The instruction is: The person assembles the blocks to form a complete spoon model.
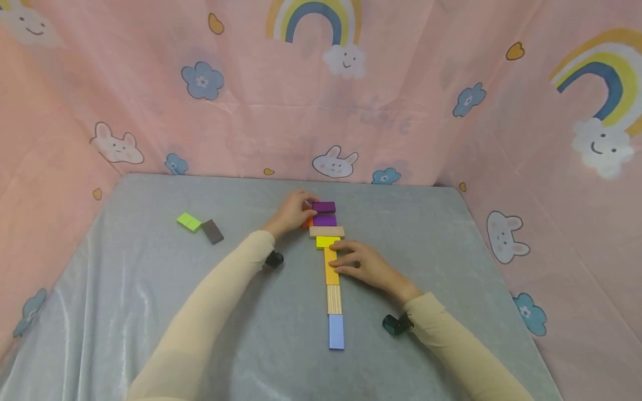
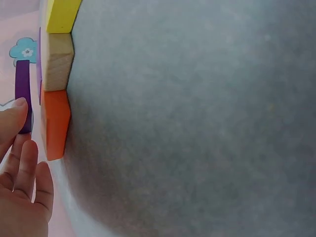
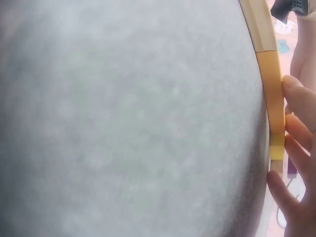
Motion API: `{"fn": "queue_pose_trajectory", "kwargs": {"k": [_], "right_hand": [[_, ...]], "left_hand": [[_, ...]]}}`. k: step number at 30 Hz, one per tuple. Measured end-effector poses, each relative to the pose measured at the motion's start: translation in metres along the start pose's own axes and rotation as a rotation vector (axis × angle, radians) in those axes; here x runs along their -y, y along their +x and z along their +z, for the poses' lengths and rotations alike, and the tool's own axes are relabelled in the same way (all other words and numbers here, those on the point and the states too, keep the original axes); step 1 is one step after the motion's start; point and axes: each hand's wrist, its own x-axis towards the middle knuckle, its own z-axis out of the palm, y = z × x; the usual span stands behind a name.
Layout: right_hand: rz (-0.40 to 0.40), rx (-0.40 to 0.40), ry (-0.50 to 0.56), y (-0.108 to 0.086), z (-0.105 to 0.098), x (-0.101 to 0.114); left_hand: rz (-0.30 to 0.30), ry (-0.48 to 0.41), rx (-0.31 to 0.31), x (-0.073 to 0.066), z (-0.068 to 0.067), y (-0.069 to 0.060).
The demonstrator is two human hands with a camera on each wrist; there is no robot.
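My left hand (image 1: 292, 214) pinches a dark purple block (image 2: 22, 84) by its left end, between thumb and fingers, at the far end of a row of blocks. Below it lie a purple block (image 1: 325, 221) and an orange block (image 2: 57, 126), side by side. Nearer come a crosswise plain wood block (image 1: 326, 232) and a yellow block (image 1: 323, 243). An amber block (image 1: 331, 277) runs lengthwise from there. My right hand (image 1: 368, 266) rests its spread fingertips along the amber and yellow blocks, from the right side.
The row continues toward me with a striped wood block (image 1: 334, 299) and a light blue block (image 1: 336, 332). Off to the left, a lime green block (image 1: 189, 222) and a dark brown block (image 1: 213, 231) lie on the grey cloth-covered table (image 1: 426, 223). A pink printed curtain (image 1: 241, 128) surrounds the table.
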Motion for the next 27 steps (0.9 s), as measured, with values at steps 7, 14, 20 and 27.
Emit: {"fn": "queue_pose_trajectory", "kwargs": {"k": [7, 14, 20, 27], "right_hand": [[0.012, 0.0, 0.006, 0.0, -0.0006, 0.0015], [0.018, 0.003, 0.001, 0.0002, -0.0005, 0.002], [0.018, 0.001, 0.003, 0.0001, -0.0008, 0.0022], [0.021, 0.001, 0.009, 0.0001, -0.0011, 0.0017]], "left_hand": [[-0.009, 0.02, 0.0, -0.0003, 0.0023, -0.0015], [-0.024, 0.007, 0.007, -0.0009, 0.0057, -0.0018], [-0.027, 0.003, 0.003, -0.0003, 0.0075, -0.0014], [-0.023, 0.002, 0.007, -0.0009, 0.0062, -0.0013]]}}
